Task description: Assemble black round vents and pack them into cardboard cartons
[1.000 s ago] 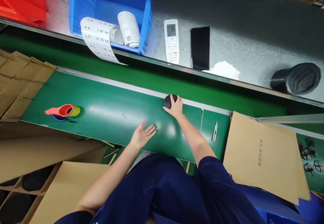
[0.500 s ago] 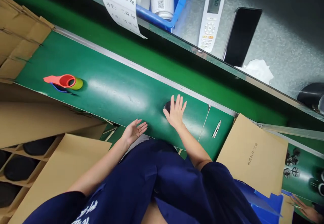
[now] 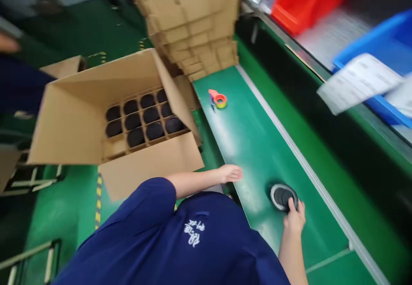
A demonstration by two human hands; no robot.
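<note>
My right hand point(image 3: 295, 217) grips the near right edge of a round black object point(image 3: 282, 196) with a pale grey rim, over the green table point(image 3: 257, 147). My left hand point(image 3: 231, 173) is held at the table's left edge, its fingers extended together and nothing visible in it. To the left, an open cardboard box point(image 3: 74, 117) holds several round black pieces point(image 3: 154, 130) in a divider grid. One cell point(image 3: 115, 147) at its near left corner shows no black piece.
A red and yellow tape dispenser point(image 3: 220, 100) lies at the table's far end, before stacked cardboard point(image 3: 199, 31). On the upper right shelf are a red bin point(image 3: 309, 1), a blue bin point(image 3: 383, 44) and a white label strip point(image 3: 363, 81). Another person's dark sleeve point(image 3: 19, 83) shows at far left.
The view has turned left, bringing the open box into sight. My right hand, earlier flat over the black object, now grips its edge, and the object's ringed face shows.
</note>
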